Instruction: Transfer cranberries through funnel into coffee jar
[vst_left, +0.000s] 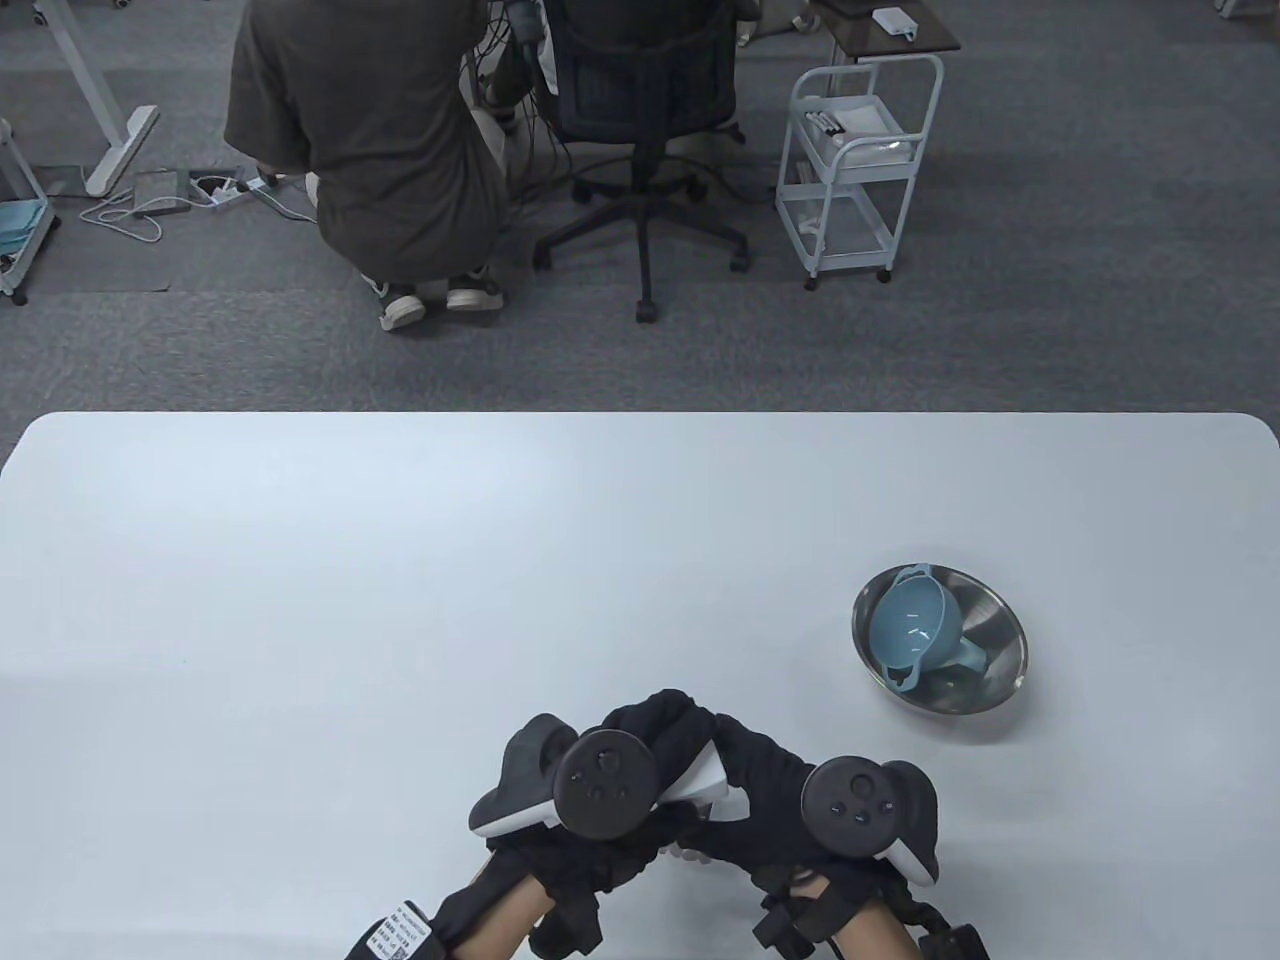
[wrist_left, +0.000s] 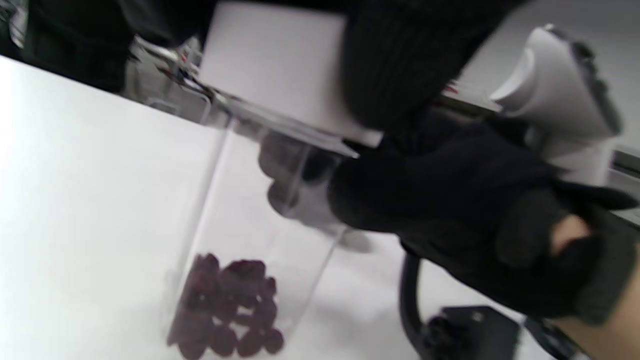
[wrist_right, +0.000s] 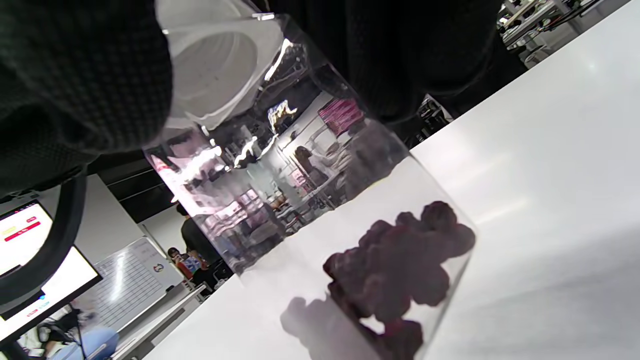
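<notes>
A clear coffee jar (wrist_left: 260, 215) with a white lid (wrist_left: 275, 65) stands on the white table near its front edge, with dark red cranberries (wrist_left: 225, 310) at its bottom. In the table view my hands cover it, and only a bit of the lid (vst_left: 705, 782) shows. My left hand (vst_left: 680, 735) holds the lid from above. My right hand (vst_left: 745, 790) grips the jar's upper body (wrist_right: 300, 190) just under the lid; the cranberries (wrist_right: 400, 265) show there too. The blue funnel (vst_left: 915, 630) lies on its side in a steel bowl (vst_left: 995, 625) at the right.
The white table (vst_left: 400, 600) has its far edge at mid-frame. Beyond it, on the carpet, are a crouching person (vst_left: 370, 140), an office chair (vst_left: 640, 110) and a white cart (vst_left: 855, 160).
</notes>
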